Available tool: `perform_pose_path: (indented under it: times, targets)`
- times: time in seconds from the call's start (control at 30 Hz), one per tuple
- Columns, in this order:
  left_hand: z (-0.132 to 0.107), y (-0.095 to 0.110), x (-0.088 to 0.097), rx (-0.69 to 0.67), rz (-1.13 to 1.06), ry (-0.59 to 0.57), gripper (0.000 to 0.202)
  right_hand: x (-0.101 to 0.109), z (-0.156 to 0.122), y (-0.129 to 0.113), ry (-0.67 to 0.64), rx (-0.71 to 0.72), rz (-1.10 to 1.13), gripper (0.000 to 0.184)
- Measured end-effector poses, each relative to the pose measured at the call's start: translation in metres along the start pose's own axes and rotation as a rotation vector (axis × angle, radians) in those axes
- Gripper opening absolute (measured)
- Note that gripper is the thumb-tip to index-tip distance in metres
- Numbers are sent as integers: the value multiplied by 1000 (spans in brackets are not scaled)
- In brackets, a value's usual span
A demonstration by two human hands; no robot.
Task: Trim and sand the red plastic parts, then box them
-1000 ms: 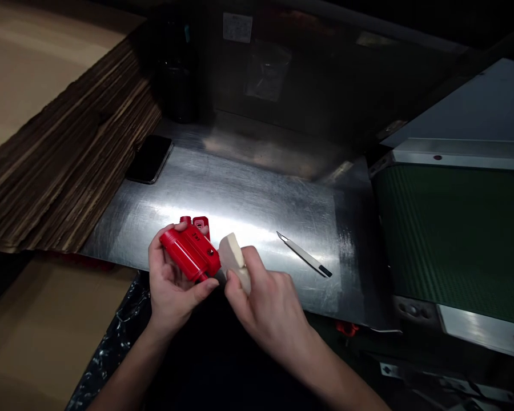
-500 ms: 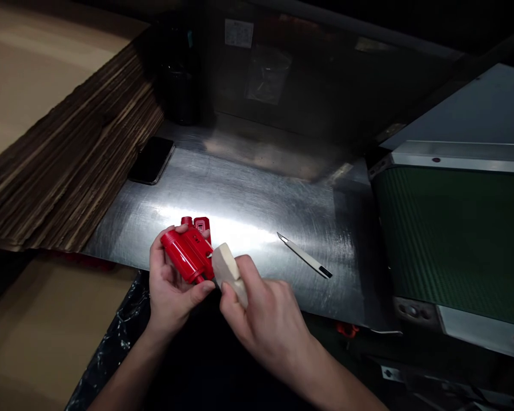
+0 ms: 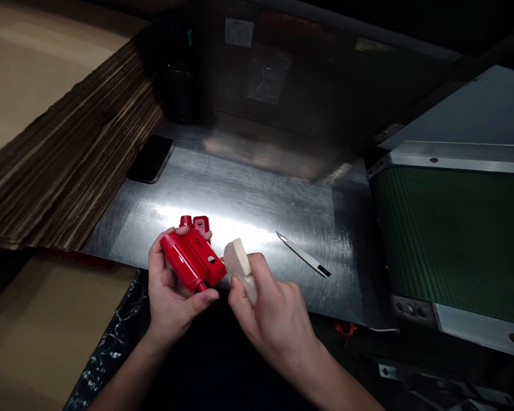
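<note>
My left hand [image 3: 173, 294] is closed around a red plastic part [image 3: 192, 260] with a round barrel, holding it just above the near edge of the shiny metal table [image 3: 248, 200]. My right hand [image 3: 269, 311] grips a cream-coloured block [image 3: 240, 267] between thumb and fingers, its end against the right side of the red part. Another small red piece [image 3: 196, 222] lies on the table just behind the held part.
A thin craft knife [image 3: 303, 254] lies on the table to the right. A dark phone [image 3: 151, 158] rests at the back left beside a tall stack of flattened cardboard [image 3: 64, 142]. A green conveyor belt [image 3: 454, 240] runs along the right side.
The cream block in my right hand has slid back and forth along the red part's side. My left hand has kept its hold with a slight tilt.
</note>
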State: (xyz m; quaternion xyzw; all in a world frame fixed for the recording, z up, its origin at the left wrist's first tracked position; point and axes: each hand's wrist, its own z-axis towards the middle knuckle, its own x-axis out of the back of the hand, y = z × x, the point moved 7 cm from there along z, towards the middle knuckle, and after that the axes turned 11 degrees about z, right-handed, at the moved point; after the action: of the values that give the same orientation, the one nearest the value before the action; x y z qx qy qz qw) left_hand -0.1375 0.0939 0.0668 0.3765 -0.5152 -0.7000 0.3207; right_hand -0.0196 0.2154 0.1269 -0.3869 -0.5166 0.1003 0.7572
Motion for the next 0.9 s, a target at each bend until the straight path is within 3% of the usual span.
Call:
perform_pose_path:
  times: [0.7, 0.83, 0.9]
  targets:
    - [1, -12, 3, 72, -83, 15, 85, -8, -5, -4, -11, -13, 20, 11]
    - [2, -14, 3, 82, -100, -4, 88, -15, -5, -5, -135, -14, 100, 13]
    - [3, -13, 4, 109, -143, -9, 85, -15, 1, 8, -175, -93, 54, 17]
